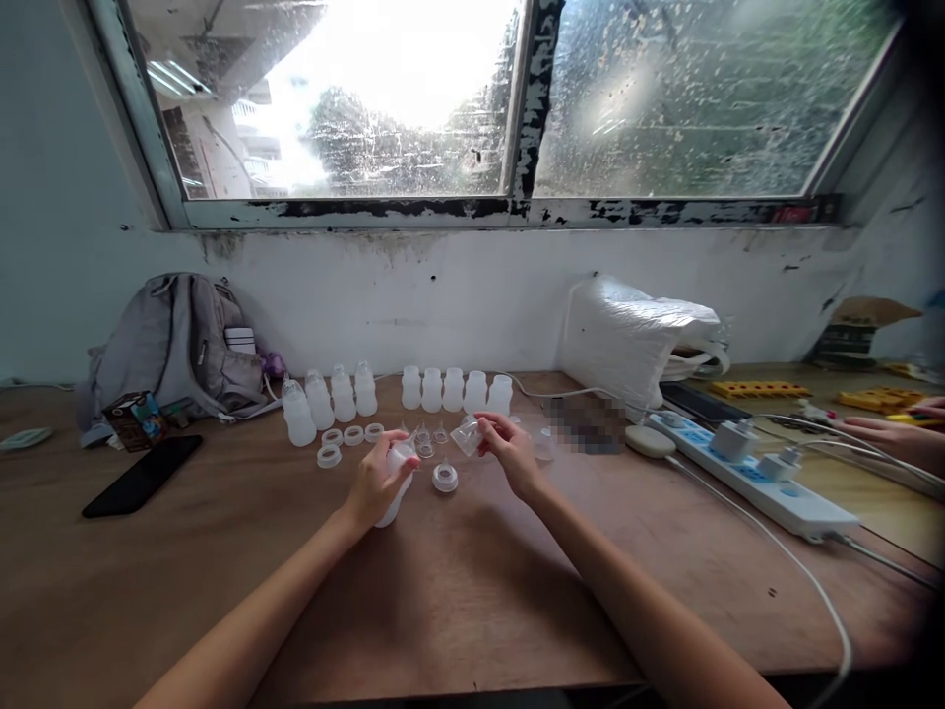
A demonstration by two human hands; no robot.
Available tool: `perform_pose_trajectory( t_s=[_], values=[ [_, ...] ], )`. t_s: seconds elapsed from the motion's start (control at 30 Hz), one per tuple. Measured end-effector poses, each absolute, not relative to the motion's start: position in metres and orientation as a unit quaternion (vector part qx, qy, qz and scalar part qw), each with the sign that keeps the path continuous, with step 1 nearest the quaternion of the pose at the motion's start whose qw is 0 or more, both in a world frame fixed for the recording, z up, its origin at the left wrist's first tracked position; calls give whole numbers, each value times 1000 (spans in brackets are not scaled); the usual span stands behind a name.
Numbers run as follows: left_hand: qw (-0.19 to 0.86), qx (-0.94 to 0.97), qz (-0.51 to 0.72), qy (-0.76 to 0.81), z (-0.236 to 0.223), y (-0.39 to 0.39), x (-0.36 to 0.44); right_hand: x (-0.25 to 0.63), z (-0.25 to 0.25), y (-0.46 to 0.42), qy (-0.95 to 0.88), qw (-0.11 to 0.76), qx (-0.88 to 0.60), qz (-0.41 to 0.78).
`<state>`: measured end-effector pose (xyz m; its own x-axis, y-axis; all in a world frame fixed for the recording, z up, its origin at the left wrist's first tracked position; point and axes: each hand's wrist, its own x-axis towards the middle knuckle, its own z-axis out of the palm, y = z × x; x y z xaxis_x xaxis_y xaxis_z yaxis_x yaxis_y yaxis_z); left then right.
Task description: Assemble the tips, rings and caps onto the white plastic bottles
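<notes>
Two bare forearms point(273, 596) reach in from the near edge over the surface point(443, 611), brown and wood-like with faint mottling. Left hand point(380, 483): fingers curled closed round a bottle point(391, 508), frosted translucent plastic, held tilted; its lower part shows below the palm. Right hand point(509, 451): thumb and fingertips pinched together on a cap point(465, 435), thin, clear and glossy, just to the right of the bottle and apart from it.

Between the hands, on the surface, sits a collar point(444, 479), whitish, round and stepped. Just beyond it stand small clear teats point(424, 443), pointed above flared bases. Left of these, flat whitish rings point(329, 456) with open centres. Behind, two upright groups: four capped bottles point(344, 394), rounded tops, at left; five open bottles point(454, 389), squat with waisted sides, at right.

Outlying items: a phone point(144, 477), flat, black and smooth; a backpack point(181, 345), grey creased fabric, against the wall; a bag point(620, 340), white, shiny and crinkled; a power strip point(760, 478), long white plastic with blue socket faces. Window point(443, 128) glass spotted and streaked, frame paint flaking.
</notes>
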<state>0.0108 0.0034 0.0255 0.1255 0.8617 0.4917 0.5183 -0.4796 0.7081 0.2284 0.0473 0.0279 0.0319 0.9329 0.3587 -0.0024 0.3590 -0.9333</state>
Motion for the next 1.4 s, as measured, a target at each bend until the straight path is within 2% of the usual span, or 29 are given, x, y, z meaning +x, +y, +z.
perform_pose_trajectory(
  t_s=[0.13, 0.43, 0.9, 1.13, 1.4],
  values=[
    [192, 755, 379, 499, 19, 0, 14, 215, 31, 34, -567, 626, -372, 386],
    [168, 778, 301, 525, 24, -2, 17, 204, 34, 17, -582, 664, -360, 301],
    [157, 812, 257, 501, 21, -1, 16, 191, 20, 8, -662, 578, -348, 326],
    [175, 844, 229, 452, 26, -6, 17, 197, 17, 3, -778, 474, -359, 204],
    [125, 866, 236, 422, 24, -16, 18, 180, 2, -17, -737, 543, -382, 125]
  ],
)
